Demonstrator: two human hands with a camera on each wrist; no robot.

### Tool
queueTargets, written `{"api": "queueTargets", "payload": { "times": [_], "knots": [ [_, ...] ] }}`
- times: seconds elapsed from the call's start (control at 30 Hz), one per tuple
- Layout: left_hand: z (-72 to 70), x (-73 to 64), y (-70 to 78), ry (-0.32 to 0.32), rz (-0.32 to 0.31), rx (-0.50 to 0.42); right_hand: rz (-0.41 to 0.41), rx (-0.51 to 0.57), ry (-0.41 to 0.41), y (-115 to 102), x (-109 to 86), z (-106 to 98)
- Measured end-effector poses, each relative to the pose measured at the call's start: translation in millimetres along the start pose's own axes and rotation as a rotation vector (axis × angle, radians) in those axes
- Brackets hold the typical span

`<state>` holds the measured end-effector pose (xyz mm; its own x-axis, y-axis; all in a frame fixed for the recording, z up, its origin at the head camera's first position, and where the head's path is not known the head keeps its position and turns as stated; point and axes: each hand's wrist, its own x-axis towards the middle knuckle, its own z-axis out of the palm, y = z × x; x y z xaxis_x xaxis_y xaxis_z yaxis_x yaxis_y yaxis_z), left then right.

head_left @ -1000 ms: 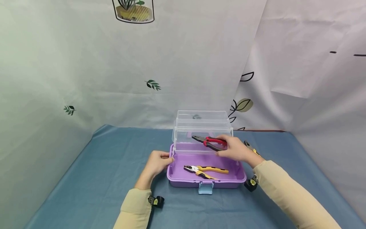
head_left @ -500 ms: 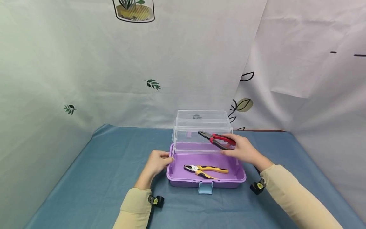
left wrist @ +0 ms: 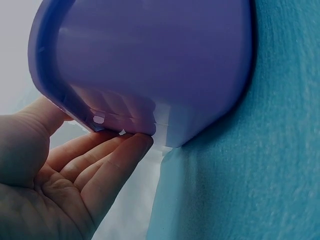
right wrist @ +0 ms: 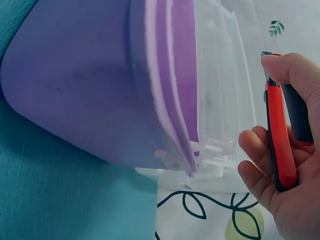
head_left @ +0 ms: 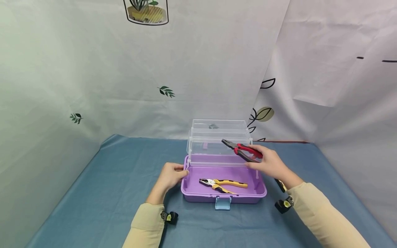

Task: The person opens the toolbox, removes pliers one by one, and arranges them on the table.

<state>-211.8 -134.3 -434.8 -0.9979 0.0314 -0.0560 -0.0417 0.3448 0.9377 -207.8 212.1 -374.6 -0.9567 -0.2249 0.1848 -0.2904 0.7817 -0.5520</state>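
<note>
A purple toolbox (head_left: 198, 198) stands on the cloth with its clear lid and trays (head_left: 221, 148) raised at the back. My left hand (head_left: 170, 175) grips the left rim; in the left wrist view the fingers (left wrist: 115, 165) touch the outside of the purple box wall (left wrist: 155, 60). Above the box's right side, my right hand (head_left: 269, 162) holds red-and-black pliers (head_left: 250, 149) by the handles, nose pointing left. The right wrist view shows those handles (right wrist: 281, 135) between thumb and fingers. Inside the box lie yellow-and-black pliers (head_left: 231, 183), handles spread.
Right of the box, a yellow-and-black handle (head_left: 281, 186) lies on the cloth, mostly hidden by my right forearm. A light blue latch (head_left: 222, 203) hangs down at the box front. Blue cloth (head_left: 124, 179) covers the table; a printed curtain (head_left: 217, 69) stands behind.
My right hand has moved to the right and slightly up, carrying the red-and-black pliers. My left hand, the box and the yellow-and-black pliers inside stay where they were.
</note>
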Motion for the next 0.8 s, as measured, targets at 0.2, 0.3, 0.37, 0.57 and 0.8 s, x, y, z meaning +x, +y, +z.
{"api": "queueTargets", "payload": {
  "times": [0.2, 0.3, 0.37, 0.57, 0.8],
  "knots": [
    [-0.3, 0.0, -0.6, 0.0, 0.004, 0.005, 0.012, -0.005, 0.022, 5, -6.1, -2],
    [-0.2, 0.4, -1.2, 0.0, 0.004, 0.005, 0.032, -0.003, 0.03, 8, -8.8, -2],
    [-0.1, 0.7, -1.7, 0.001, 0.004, 0.005, 0.038, 0.002, 0.036, 10, -10.7, -2],
    [-0.2, 0.5, -1.7, 0.004, 0.002, 0.015, 0.05, -0.005, 0.051, 16, -15.3, -1],
    [0.2, 0.6, -1.9, 0.006, 0.001, 0.005, 0.047, -0.008, 0.067, 24, -20.2, -1]
  ]
}}
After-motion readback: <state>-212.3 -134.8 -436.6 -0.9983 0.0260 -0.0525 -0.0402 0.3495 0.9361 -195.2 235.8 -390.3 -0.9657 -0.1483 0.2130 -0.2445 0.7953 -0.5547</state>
